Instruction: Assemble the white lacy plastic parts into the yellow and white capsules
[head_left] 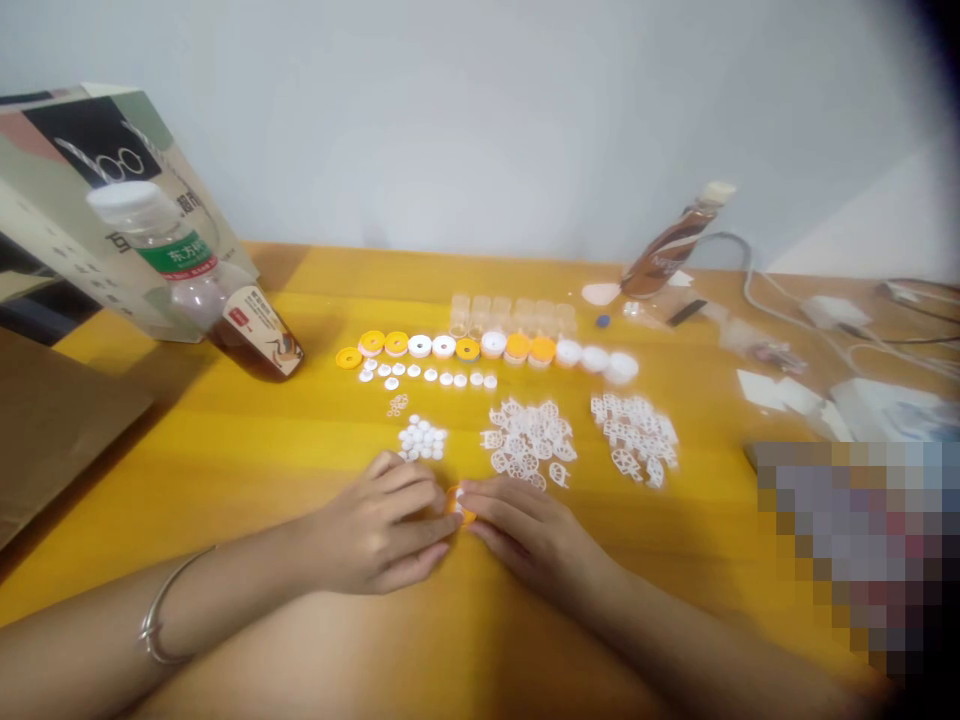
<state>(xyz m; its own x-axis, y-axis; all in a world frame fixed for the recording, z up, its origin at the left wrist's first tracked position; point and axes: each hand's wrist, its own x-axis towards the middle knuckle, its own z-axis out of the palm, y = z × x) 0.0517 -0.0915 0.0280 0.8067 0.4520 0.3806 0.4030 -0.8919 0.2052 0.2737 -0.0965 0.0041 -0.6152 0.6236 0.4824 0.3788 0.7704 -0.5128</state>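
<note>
Between my fingertips is a small round orange cap [466, 517] with a white part at its middle, mostly covered by the fingers. My left hand [390, 525] pinches it from the left, and my right hand [525, 520] grips its right side. Just beyond the hands lies a little heap of white round buttons [422, 438]. A pile of white openwork plastic pieces [529, 440] sits past my right hand, with a second openwork pile [636, 437] farther right. Orange and white round caps [467, 349] form a row behind, above a line of small white discs [430, 375].
Clear small cups [514, 317] stand at the back. A tea bottle [217, 300] and a paper bag [142, 220] are at left, near a brown cardboard piece [60, 425]. Toward the right are a brown drink bottle [667, 250], cables [757, 285] and a blurred-out flat object [847, 530].
</note>
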